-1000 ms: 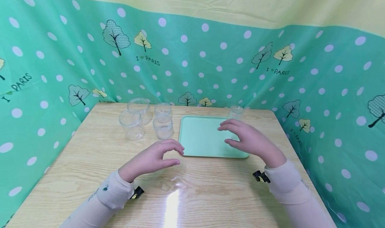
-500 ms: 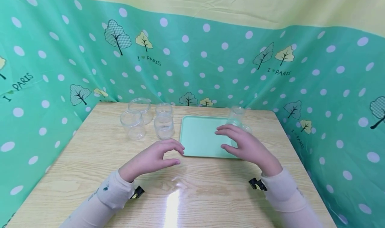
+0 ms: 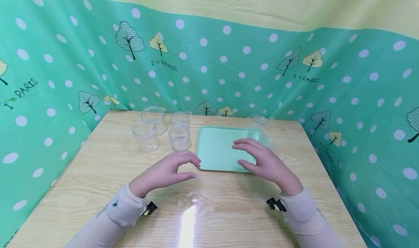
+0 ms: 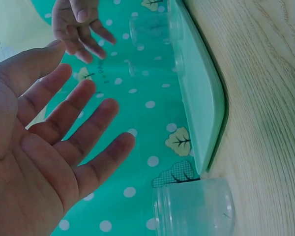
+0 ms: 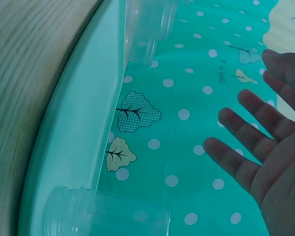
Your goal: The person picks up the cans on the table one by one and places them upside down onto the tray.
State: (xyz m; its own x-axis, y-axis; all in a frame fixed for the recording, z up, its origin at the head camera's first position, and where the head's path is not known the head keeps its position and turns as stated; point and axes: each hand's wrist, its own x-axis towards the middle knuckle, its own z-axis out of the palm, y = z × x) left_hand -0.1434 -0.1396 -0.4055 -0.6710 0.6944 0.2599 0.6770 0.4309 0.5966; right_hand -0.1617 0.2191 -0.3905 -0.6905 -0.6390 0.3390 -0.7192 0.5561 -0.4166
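My left hand [image 3: 170, 170] hovers above the table by the front left corner of a pale green tray [image 3: 214, 146]. Its fingers are relaxed and hold nothing, as the left wrist view also shows. My right hand [image 3: 266, 164] is over the tray's right part, fingers loosely bent, with nothing between them. Behind it, clear jars overlap the tray's right side, one jar [image 3: 268, 142] partly hidden by the hand. Another clear jar [image 3: 260, 122] is at the tray's back right corner. To the left of the tray stands a clear jar [image 3: 179, 139], nearest to my left hand.
More clear jars stand at the back left: a wide one [image 3: 146, 137], a larger one [image 3: 158, 122] behind it, and a smaller one [image 3: 179, 118]. A green dotted curtain [image 3: 212, 77] surrounds the back and sides of the wooden table [image 3: 226, 211].
My right hand has shifted a little left and toward me, so the clear jars at the tray's right side show more. My left hand has stayed in place.
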